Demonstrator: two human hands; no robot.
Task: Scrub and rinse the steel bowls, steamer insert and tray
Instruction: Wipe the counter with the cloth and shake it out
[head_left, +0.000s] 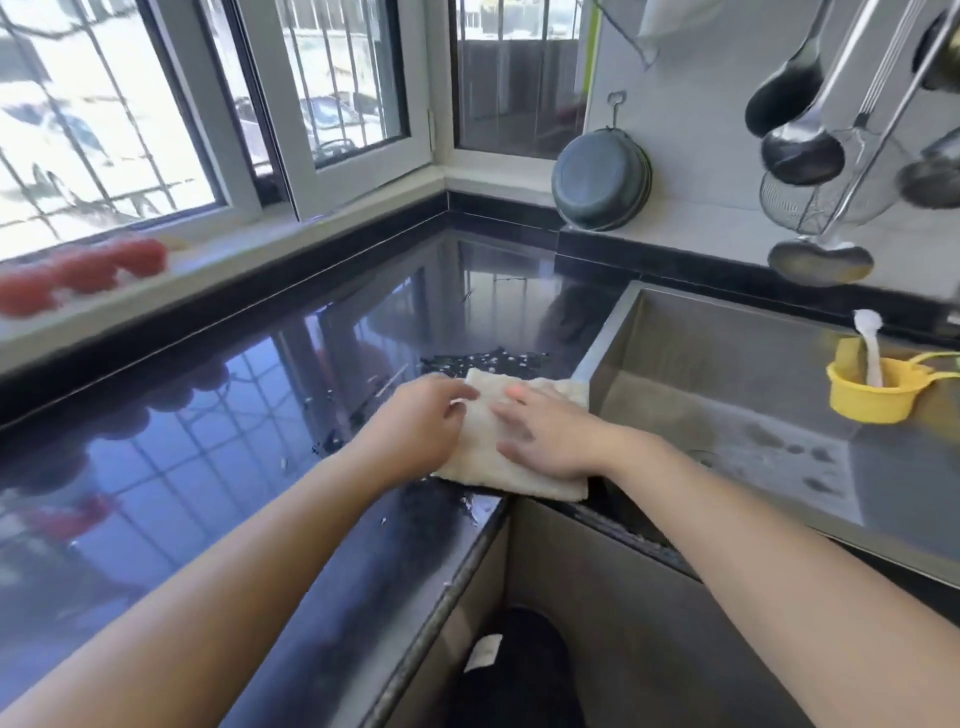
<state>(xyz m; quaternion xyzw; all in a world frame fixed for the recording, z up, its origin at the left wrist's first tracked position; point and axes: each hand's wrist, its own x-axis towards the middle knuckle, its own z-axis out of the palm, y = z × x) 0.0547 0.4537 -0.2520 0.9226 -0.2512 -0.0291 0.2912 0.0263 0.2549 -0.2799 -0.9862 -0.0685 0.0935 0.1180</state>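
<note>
Fingers of my left hand and right hand lie flat and straight on a cream folded cloth on the black glossy surface. Beside it, the steel sink holds a yellow plastic cup with a white brush in it. A round steel bowl hangs on the wall.

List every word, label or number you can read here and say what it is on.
None can be read. No print shows on the cloth, the yellow cup in the sink, the hanging pan or the ladles. The white tag by the floor is too blurred to tell.
</note>
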